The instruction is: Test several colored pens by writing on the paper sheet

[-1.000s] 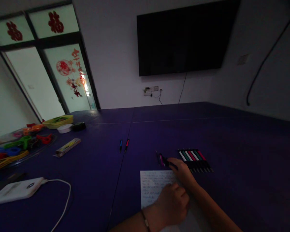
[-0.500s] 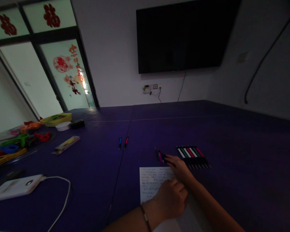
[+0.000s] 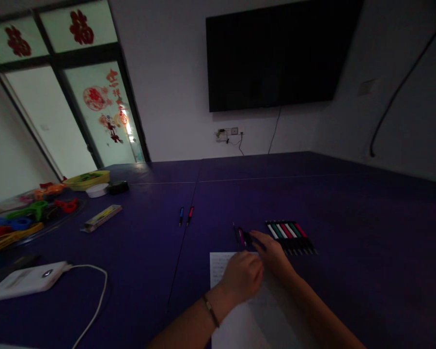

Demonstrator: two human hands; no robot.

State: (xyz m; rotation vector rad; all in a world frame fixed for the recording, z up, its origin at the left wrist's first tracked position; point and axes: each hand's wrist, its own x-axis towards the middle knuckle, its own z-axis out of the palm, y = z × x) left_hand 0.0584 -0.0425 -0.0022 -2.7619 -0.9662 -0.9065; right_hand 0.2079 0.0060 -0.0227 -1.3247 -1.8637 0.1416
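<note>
My left hand (image 3: 242,273), with a dark bracelet at the wrist, is over a sheet of handwritten paper (image 3: 240,320). Its fingers are curled, and anything inside them is hidden. Just beyond it, my right hand (image 3: 272,251) rests at the paper's far edge, fingers closed on a dark pen (image 3: 258,241) that is mostly covered. Left of those fingertips lie a purple-and-black pen (image 3: 241,237) and a thin dark pen (image 3: 235,232). A neat row of pens (image 3: 289,235) with white, green and red barrels lies right of my right hand.
A blue pen (image 3: 181,216) and a red pen (image 3: 190,215) lie farther left on the purple table (image 3: 148,271). At the left are a white power bank (image 3: 27,281) with a cable, a small box (image 3: 101,218), a yellow basket (image 3: 86,180) and colourful plastic toys (image 3: 25,215).
My left hand has moved up the paper, closer to my right hand, and now covers more of the writing. My right hand stays by the pens with little movement.
</note>
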